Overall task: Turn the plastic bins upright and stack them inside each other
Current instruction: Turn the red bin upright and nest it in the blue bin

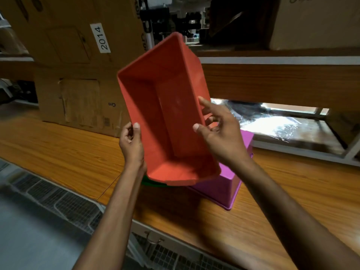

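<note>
Nearest the camera, a wire mesh rack point(64, 201) lies along the front edge of the wooden tabletop point(64, 152), with a small metal latch point(153, 238) fixed just below that edge. Two bare forearms reach up from the bottom of the view.

The left hand point(132, 145) has its grip closed on the left long rim of the red plastic bin point(165, 117), thumb hooked over the rim and the other fingers behind the wall. The right hand point(218, 131) has a looser grip on the opposite long rim: thumb on the inner face, index finger stretched up along the edge, remaining fingers curled around the outside.

The red bin is held in the air above the tabletop, tilted steeply so its open mouth faces the camera and its far end points up and away. It is empty.

Directly under it, a purple bin point(226, 184) sits upside down on the tabletop, and a sliver of green bin point(153, 183) shows just beside it, beneath the red bin's near end.

Farther back stand a large cardboard box point(81, 102) and, above it, another box with a white label reading "2014" point(100, 38). To the right, a crumpled silvery sheet point(272, 121) lies on a lower shelf.
</note>
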